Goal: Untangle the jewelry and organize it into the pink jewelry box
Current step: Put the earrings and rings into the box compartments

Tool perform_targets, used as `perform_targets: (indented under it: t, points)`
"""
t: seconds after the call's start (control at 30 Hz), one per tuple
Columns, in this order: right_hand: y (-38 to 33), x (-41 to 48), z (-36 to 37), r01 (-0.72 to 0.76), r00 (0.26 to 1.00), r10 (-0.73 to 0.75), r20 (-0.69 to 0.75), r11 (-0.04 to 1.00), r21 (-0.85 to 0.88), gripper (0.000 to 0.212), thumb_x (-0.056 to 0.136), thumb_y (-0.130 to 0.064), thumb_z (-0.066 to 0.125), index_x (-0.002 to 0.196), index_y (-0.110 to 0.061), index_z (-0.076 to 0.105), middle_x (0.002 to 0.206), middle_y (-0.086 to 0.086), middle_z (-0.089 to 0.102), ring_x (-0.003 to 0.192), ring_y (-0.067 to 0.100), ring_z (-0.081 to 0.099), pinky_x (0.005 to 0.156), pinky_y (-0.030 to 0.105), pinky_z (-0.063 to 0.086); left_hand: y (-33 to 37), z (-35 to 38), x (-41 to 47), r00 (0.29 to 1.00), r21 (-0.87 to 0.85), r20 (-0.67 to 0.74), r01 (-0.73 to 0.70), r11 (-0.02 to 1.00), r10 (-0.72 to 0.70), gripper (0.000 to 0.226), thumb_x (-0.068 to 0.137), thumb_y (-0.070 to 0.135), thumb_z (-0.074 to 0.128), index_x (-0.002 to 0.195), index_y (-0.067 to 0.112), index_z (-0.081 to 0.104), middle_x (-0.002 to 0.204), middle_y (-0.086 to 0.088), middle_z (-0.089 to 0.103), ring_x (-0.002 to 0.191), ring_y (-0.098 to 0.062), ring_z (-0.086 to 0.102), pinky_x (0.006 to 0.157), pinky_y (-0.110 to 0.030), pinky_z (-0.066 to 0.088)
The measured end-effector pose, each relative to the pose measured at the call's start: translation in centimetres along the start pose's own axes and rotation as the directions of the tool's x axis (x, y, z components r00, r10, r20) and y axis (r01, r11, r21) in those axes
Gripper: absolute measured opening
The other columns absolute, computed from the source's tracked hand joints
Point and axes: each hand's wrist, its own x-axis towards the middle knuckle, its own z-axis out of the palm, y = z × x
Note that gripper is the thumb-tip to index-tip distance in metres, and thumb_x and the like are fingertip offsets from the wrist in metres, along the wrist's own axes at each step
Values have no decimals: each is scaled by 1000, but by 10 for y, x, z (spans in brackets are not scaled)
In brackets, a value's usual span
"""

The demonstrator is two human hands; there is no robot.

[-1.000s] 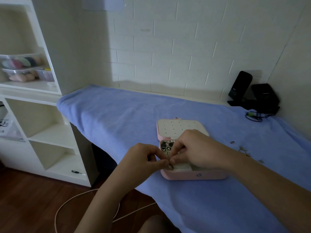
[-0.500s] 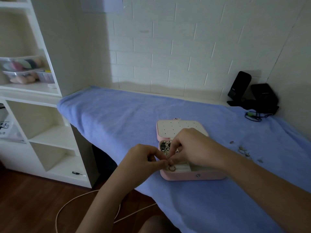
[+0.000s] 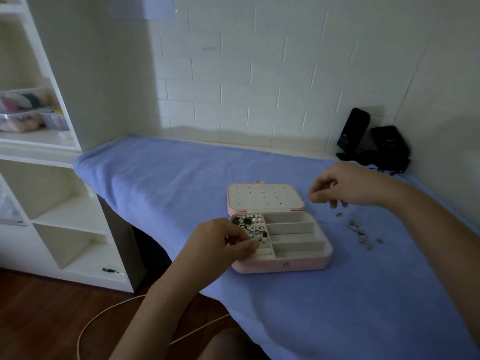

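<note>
Left hand [image 3: 223, 246] curled over the open pink jewelry box [image 3: 298, 266] (pinching something? cannot tell). Right hand [image 3: 345, 187] above loose jewelry [image 3: 359, 232], fingers curled, grip unclear.

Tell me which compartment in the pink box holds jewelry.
The left-end section of the pink jewelry box; the long ones to its right show bare lining.

Loose jewelry [image 3: 361, 233]: too small to ID.
</note>
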Motion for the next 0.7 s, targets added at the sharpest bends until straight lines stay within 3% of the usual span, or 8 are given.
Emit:
perform_targets:
  t: [0.1,0.17,0.23,0.37,0.5,0.6,0.7]
  points:
    - [48,3,-4,-200,972,212,102,973,-118,14,87,-10,62,92,-20,69,94,7,70,81,18,66,68,25,53,0,4,0,999,-3,-36,-13,1000,13,19,83,35,66,68,26,73,71,6,64,72,-9,59,61,-21,44]
    - [70,2,-3,-268,953,280,118,958,-105,22,89,-2,55,95,-20,65,104,6,66,87,19,62,71,25,50,0,5,-1,999,-7,-47,-11,1000,11,20,83,35,66,69,23,74,70,6,65,73,-6,60,61,-17,45]
    - [83,2,2,-285,957,286,42,958,-37,25,92,-1,49,100,-20,63,108,3,62,87,14,57,70,21,46,1,7,0,997,-29,-73,5,1000,-8,22,83,34,66,67,22,73,67,7,66,70,-6,62,61,-17,47]
    - [96,10,27,-180,981,182,-69,983,34,36,93,-1,45,119,-18,62,121,-1,60,107,14,55,88,21,40,3,15,3,984,-43,-171,40,998,-46,25,83,33,67,62,21,69,60,5,66,56,-6,61,52,-17,46]
    - [99,9,33,-51,995,50,-89,999,-13,22,87,-16,67,108,-20,70,104,-9,63,99,10,60,86,18,44,2,23,5,965,-124,-241,76,989,-104,28,85,29,65,61,15,68,51,5,64,45,-3,57,47,-11,40]
    - [100,2,30,2,995,2,-105,999,36,17,82,-11,71,92,-25,75,94,-11,68,88,5,64,83,21,51,0,29,4,951,-154,-287,75,985,-117,29,85,27,65,59,16,67,56,-2,66,45,-5,59,48,-14,42]
    - [96,-4,28,6,998,-3,-56,998,58,20,79,-9,72,88,-26,77,90,-12,70,81,1,64,78,19,51,-1,31,3,943,-172,-309,70,983,-122,29,85,26,64,58,16,67,55,-3,64,44,-5,57,46,-12,40]
